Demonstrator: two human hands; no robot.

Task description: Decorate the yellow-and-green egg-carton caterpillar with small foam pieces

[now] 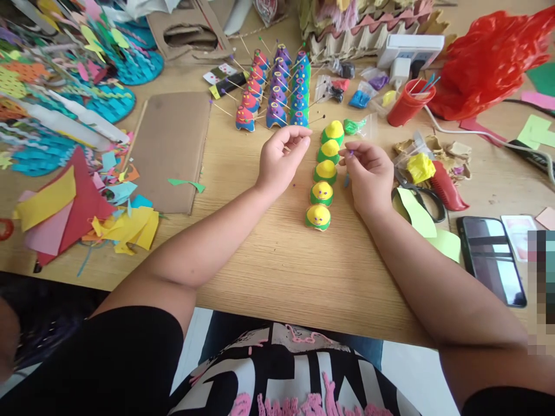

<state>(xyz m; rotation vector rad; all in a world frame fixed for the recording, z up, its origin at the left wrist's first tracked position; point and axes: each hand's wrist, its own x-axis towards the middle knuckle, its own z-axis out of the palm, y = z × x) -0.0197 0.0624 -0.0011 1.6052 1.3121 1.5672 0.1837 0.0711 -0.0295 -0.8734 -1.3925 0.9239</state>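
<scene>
A row of yellow-and-green clay-covered egg carton bumps [326, 171] runs away from me between my hands. The two nearest bumps carry small purple dots like faces. My left hand [284, 156] hovers just left of the far bumps, thumb and fingertips drawn together; whatever may be in them is too small to make out. On the other side, my right hand [370, 173] is closed in a pinch beside the second and third bumps from the far end, with a tiny purple clay bit [351, 152] at its fingertips.
Red, purple and green-blue caterpillars [277, 86] with toothpicks stand behind. At left are a cardboard sheet [173, 150] and paper scraps [125, 225]. At right lie scissors [427, 202], a phone [492, 260], a red cup [410, 103] and a red plastic bag [485, 63].
</scene>
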